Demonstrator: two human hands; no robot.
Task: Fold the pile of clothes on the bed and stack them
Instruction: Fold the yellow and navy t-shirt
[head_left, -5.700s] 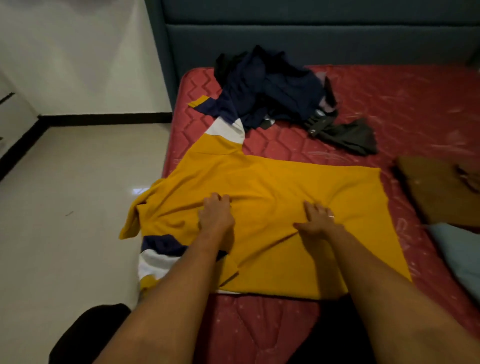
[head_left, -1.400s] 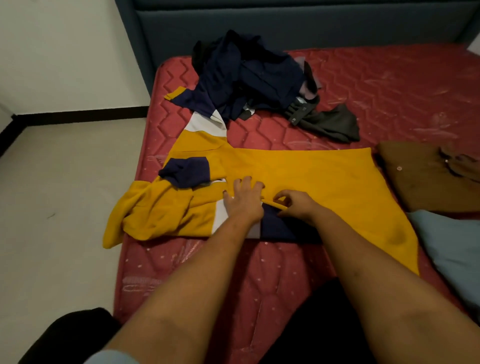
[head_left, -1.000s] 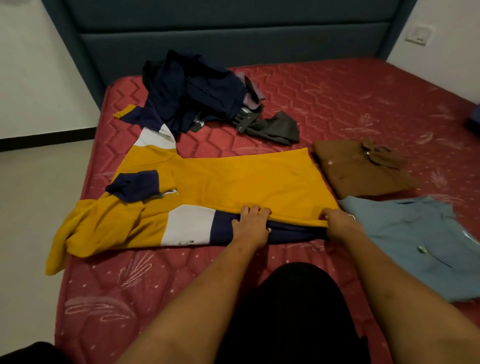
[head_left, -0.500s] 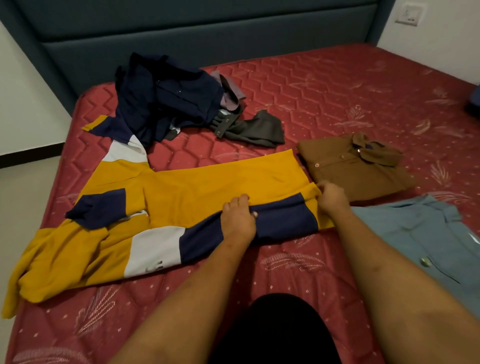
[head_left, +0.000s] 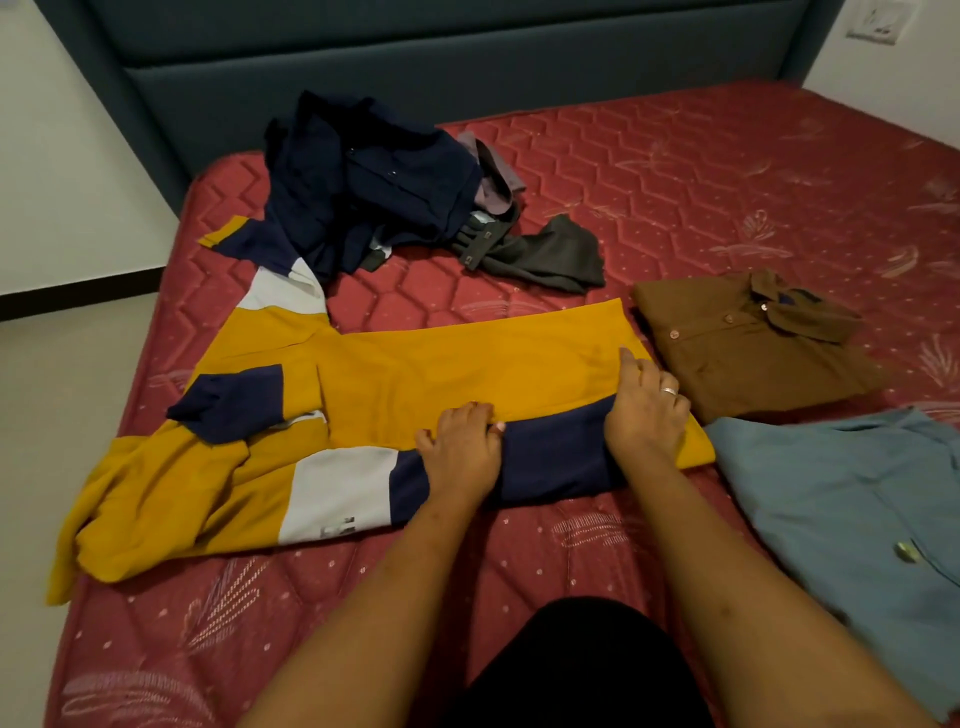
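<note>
A yellow shirt with navy and white sleeve bands lies spread across the red mattress. Its near sleeve is laid along the front edge of the body. My left hand grips the fabric where the navy band meets the yellow. My right hand holds the sleeve's end at the shirt's right hem, one finger stretched onto the yellow. An unfolded pile of dark navy clothes sits behind, with a grey garment trailing from it.
A folded brown shirt lies right of the yellow one. A light blue shirt is spread in front of it. The dark headboard runs along the back. The mattress edge drops to a pale floor at left.
The near sleeve was brought in along the shirt's front edge. Both hands have shifted it a little farther onto the yellow body over the last half second. My view turned right.
</note>
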